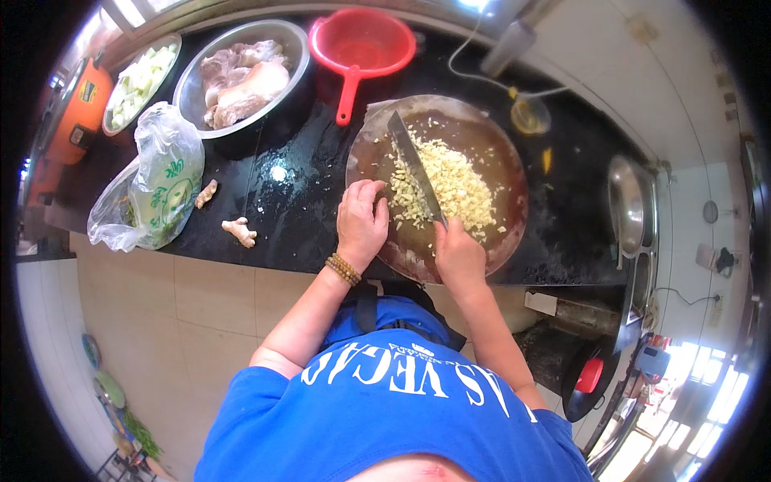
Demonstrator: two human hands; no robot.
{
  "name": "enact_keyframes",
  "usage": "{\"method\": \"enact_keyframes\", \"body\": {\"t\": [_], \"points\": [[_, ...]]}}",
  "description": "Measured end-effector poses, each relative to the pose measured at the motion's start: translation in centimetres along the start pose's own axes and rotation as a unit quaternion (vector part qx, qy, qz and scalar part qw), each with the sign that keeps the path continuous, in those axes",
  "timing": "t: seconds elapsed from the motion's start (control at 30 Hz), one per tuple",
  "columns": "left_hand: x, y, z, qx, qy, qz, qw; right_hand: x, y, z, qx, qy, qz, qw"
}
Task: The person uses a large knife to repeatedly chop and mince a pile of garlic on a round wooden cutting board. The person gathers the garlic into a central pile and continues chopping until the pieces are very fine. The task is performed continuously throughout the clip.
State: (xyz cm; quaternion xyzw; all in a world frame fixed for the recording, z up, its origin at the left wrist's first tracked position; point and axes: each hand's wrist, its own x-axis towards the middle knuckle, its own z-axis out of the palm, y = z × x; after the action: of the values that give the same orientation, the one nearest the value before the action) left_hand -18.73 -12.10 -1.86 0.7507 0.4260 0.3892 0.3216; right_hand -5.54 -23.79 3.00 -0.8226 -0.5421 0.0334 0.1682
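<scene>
A round wooden chopping board (433, 265) lies on the black countertop before me. Pale yellow chopped pieces, perhaps garlic or ginger, form a heap (461, 184) on it, with loose bits scattered around. My right hand (461, 256) grips the handle of a cleaver (415, 165). Its blade stands on edge across the board, slanting to the far left, with most of the heap to its right and a smaller portion to its left. My left hand (363, 218) rests at the board's left edge, fingers bent and thumb apart, holding nothing that I can see. A beaded bracelet circles that wrist.
Beyond the board sits a red plastic strainer or ladle (361, 45). Leftward are a metal basin (184, 99) of meat, a plate of cut pale green vegetable (141, 78), a plastic bag (168, 181), ginger pieces (240, 231) and an orange cooker (81, 108). A metal sink (626, 205) is at right.
</scene>
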Motion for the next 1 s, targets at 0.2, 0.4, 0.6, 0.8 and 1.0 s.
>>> {"method": "enact_keyframes", "body": {"t": [0.2,0.4,0.6,0.8,1.0], "points": [[-0.1,-0.3,-0.1,0.012,0.016,0.039,0.999,-0.4,0.6,0.3,-0.010,0.011,0.009,1.000],[0.1,-0.4,-0.6,0.007,0.004,0.034,0.999,-0.2,0.6,-0.8,-0.008,0.017,0.015,1.000],[-0.3,-0.7,-0.5,0.003,-0.005,0.017,1.000,0.3,1.4,-0.9,-0.015,-0.029,0.025,0.999],[-0.7,-0.9,-0.8,-0.004,0.011,0.027,1.000,0.1,0.9,-1.1,-0.014,-0.033,0.038,0.999],[-0.7,-0.8,-1.5,-0.014,0.021,0.058,0.998,0.4,1.0,-2.2,0.004,-0.019,0.023,1.000]]}}
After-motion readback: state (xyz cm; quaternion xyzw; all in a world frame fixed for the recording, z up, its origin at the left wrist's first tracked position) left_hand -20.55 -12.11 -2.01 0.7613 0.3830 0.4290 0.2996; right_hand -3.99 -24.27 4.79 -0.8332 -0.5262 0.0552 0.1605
